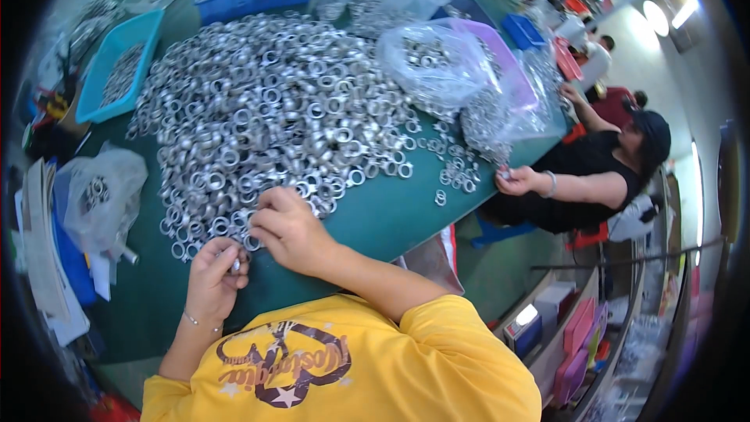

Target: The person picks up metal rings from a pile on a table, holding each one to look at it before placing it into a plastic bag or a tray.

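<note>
On the green bench (375, 219), at the near edge of a big heap of silver metal rings (266, 117), the left hand (215, 277) pinches one small ring (235, 265) between its fingertips, and the right hand (285, 227) lies curled on the heap, touching the rings.

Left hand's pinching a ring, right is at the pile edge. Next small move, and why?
Probably the right hand pulls one more ring from the pile edge toward the left hand. The left grip is shut on a ring, and the right fingers rest on loose rings right beside it.
</note>
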Motion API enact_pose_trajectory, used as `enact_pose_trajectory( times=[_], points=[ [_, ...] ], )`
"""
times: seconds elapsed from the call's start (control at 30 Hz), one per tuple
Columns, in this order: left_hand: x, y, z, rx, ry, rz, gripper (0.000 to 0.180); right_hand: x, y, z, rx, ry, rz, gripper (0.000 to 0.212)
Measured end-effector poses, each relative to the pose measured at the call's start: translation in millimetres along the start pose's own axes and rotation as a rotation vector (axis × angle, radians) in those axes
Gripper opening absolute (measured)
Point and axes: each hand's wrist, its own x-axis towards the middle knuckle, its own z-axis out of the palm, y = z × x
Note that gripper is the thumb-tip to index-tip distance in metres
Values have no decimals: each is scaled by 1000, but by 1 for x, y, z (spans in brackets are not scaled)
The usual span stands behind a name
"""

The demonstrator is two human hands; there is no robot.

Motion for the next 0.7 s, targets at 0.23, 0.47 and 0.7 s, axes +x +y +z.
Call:
enact_pose_trajectory(
  times=[0.23, 0.47, 0.7],
  points=[
    [1, -3, -2, 27, -23, 51, 8, -10, -13, 6, 394, -33, 24, 10],
    [1, -1, -2, 76, -11, 64, 8, -14, -12, 10, 415, -12, 3, 12],
    [2, -3, -1, 208, 21, 133, 8, -22, -6, 4, 498, -132, 110, 17]
  ],
)
